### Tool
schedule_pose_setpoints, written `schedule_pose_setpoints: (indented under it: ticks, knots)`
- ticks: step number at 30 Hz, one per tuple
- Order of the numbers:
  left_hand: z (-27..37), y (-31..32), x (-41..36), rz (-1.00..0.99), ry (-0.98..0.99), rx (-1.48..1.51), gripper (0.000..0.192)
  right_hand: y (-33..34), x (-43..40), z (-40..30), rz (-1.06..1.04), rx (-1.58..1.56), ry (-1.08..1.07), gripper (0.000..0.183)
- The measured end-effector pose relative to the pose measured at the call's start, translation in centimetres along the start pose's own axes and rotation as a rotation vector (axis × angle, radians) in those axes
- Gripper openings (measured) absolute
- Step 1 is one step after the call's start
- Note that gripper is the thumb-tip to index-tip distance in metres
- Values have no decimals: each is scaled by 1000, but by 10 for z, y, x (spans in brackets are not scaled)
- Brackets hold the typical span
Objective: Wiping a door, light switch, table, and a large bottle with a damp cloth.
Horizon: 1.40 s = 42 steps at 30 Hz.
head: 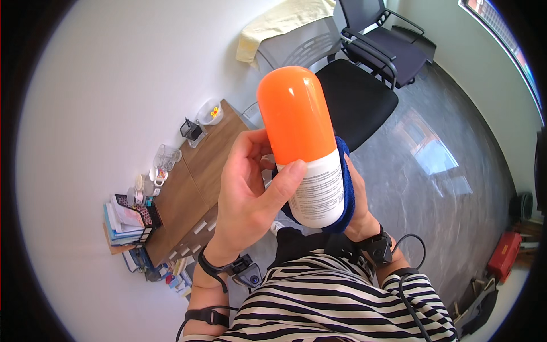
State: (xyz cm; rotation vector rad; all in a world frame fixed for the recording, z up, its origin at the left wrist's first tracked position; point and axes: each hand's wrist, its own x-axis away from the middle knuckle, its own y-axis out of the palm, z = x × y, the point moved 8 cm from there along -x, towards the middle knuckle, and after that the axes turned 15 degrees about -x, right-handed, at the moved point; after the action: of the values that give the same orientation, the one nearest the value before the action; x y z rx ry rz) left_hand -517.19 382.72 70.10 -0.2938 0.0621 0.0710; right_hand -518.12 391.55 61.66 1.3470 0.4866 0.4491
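A capsule-shaped bottle (pixel 305 145) with a glossy orange cap and a white body bearing small print is held up in front of me, slightly tilted. My left hand (pixel 252 192) grips its left side, the thumb pressed where the cap meets the body. Behind the bottle is a dark blue cloth (pixel 348 192). My right hand (pixel 358 201) holds the cloth against the bottle from behind and the right; most of its fingers are hidden. Both wrists wear black straps with small cameras.
On the left, a wooden cabinet (pixel 192 175) carries glass cups (pixel 166 157), a mug (pixel 158 176), a bowl (pixel 209 112) and a file holder (pixel 149 216). Beyond the bottle stand a black-seated chair (pixel 359 100) and another armchair (pixel 386 53). A red case (pixel 504 256) lies far right.
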Motion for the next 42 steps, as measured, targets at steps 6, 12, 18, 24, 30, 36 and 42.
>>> schedule_pose_setpoints:
  ticks: [6,12,18,24,30,36,42]
  knots:
    - [4,19,3,-75,24,1,44,2,18,-13,-12,2,-67,40]
    - [12,37,3,-143,34,27,43,6,32,-24,-27,4,-84,41]
    - [14,46,7,-165,41,47,43,-3,41,-29,22,-8,-79,43]
    - [18,50,4,-190,47,38,42,-3,45,-36,163,230,-150,44]
    - [19,53,2,-196,54,48,41,-3,46,-38,187,220,-156,44]
    - [18,56,-2,-203,47,72,41,-4,43,-40,189,207,-145,43]
    - [9,62,-4,-240,-31,84,44,-11,39,-44,242,327,-208,41]
